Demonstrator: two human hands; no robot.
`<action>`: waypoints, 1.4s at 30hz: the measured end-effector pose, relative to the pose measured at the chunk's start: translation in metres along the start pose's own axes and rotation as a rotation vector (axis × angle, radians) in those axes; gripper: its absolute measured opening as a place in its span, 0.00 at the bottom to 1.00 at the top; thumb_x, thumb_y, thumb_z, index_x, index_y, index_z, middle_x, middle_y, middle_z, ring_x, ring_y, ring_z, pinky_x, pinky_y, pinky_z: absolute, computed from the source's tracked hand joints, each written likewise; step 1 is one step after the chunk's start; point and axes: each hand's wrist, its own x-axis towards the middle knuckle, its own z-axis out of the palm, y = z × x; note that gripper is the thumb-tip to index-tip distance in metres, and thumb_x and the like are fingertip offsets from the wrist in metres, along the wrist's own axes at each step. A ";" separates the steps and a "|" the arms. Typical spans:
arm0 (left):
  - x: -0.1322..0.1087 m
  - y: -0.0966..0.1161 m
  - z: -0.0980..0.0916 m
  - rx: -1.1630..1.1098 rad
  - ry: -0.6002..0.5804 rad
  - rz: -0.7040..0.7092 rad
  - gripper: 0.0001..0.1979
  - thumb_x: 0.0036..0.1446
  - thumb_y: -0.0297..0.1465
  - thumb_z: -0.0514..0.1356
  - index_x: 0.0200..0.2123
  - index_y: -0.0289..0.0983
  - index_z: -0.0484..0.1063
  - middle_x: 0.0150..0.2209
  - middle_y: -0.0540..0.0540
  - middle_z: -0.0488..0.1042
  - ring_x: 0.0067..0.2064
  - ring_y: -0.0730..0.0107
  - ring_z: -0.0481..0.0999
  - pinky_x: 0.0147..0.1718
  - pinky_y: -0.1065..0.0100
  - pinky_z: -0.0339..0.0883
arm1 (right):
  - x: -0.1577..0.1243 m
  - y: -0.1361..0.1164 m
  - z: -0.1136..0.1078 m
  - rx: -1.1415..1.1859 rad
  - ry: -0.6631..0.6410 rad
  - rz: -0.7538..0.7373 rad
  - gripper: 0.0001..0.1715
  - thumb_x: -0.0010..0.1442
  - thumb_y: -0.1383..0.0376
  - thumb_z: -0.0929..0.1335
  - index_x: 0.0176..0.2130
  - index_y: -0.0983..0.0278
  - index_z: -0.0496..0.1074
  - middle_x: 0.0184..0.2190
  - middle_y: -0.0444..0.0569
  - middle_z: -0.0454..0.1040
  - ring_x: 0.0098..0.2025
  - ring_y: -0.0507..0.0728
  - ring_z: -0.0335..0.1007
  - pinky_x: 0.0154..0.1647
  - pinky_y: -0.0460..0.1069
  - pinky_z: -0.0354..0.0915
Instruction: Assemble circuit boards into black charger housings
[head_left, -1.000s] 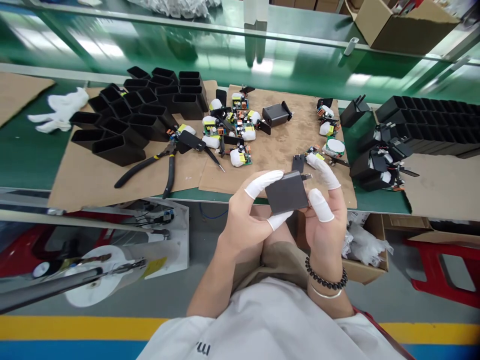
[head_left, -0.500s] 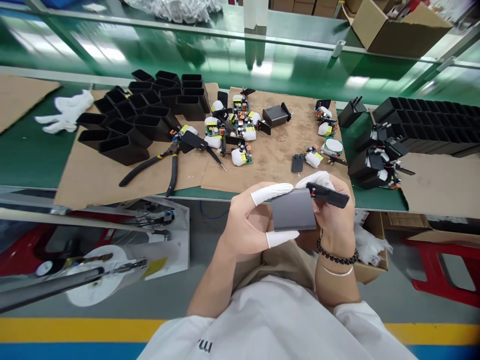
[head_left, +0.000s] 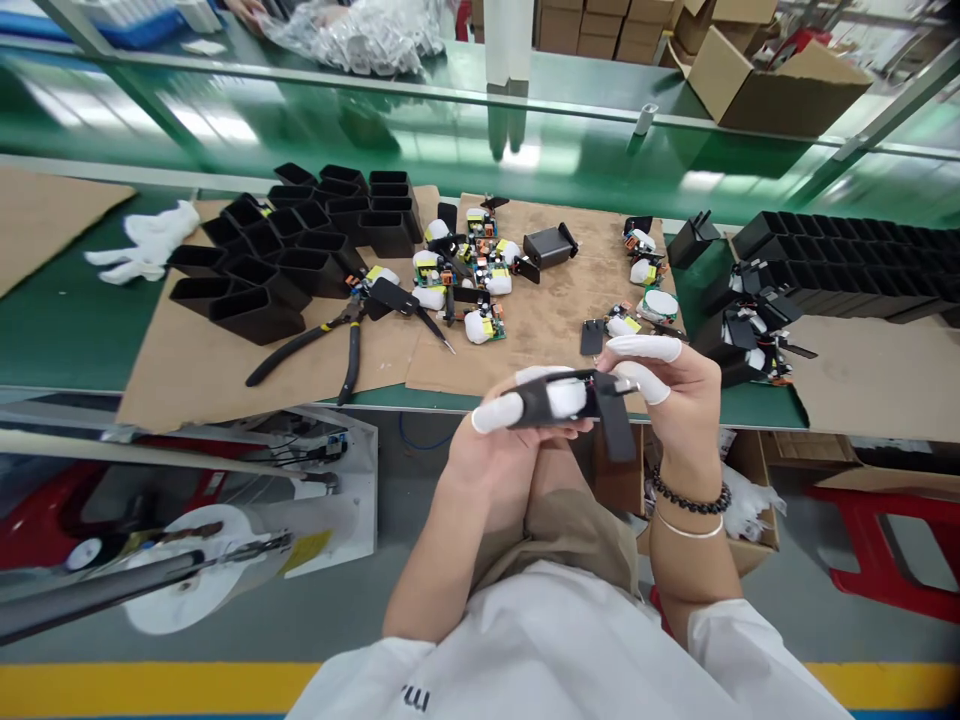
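Note:
My left hand [head_left: 487, 440] is closed around a black adapter housing [head_left: 534, 402], its white-capped fingers along the sides. Through the opening shows a white-wrapped part [head_left: 568, 398]. A black plug plate [head_left: 616, 425] with metal pins hangs tilted at the housing's right end. Beside those pins is my right hand [head_left: 675, 385], with white finger covers on thumb and forefinger. Its fingertips are slightly apart, and nothing shows between them. On the cardboard beyond lie several circuit boards [head_left: 480, 327] with white wrapping and another black adapter [head_left: 550, 246].
Several empty black housings [head_left: 259, 312] stand at left by black-handled pliers [head_left: 352, 345] and a white glove [head_left: 146, 240]. Rows of black housings [head_left: 847, 255] fill the right side. A co-worker's hand [head_left: 246, 12] shows at the top left near clear plastic bags [head_left: 360, 35].
The housing has turned from its broad face to edge-on, so its opening and white-wrapped part show. The plug plate now hangs downward, and my right hand's thumb and forefinger have come into view.

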 end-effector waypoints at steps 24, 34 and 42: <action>0.014 -0.030 0.008 -0.038 0.076 0.027 0.24 0.46 0.51 0.78 0.38 0.43 0.78 0.46 0.49 0.83 0.47 0.61 0.83 0.59 0.49 0.77 | -0.038 0.000 0.055 -0.010 0.186 0.320 0.36 0.47 0.59 0.83 0.55 0.56 0.77 0.60 0.53 0.80 0.64 0.66 0.74 0.71 0.62 0.66; -0.001 -0.024 0.028 0.711 0.403 0.784 0.26 0.58 0.29 0.72 0.59 0.44 0.76 0.46 0.47 0.76 0.37 0.77 0.77 0.37 0.75 0.77 | -0.020 -0.004 0.056 0.702 -0.082 0.701 0.34 0.60 0.33 0.67 0.44 0.55 0.81 0.50 0.50 0.85 0.59 0.66 0.78 0.63 0.67 0.75; 0.001 -0.009 0.026 0.723 0.410 0.742 0.16 0.62 0.32 0.70 0.53 0.39 0.79 0.41 0.48 0.75 0.37 0.75 0.78 0.34 0.77 0.77 | -0.026 -0.010 0.061 0.605 -0.003 0.669 0.31 0.61 0.35 0.69 0.46 0.55 0.81 0.50 0.50 0.85 0.59 0.64 0.78 0.64 0.63 0.76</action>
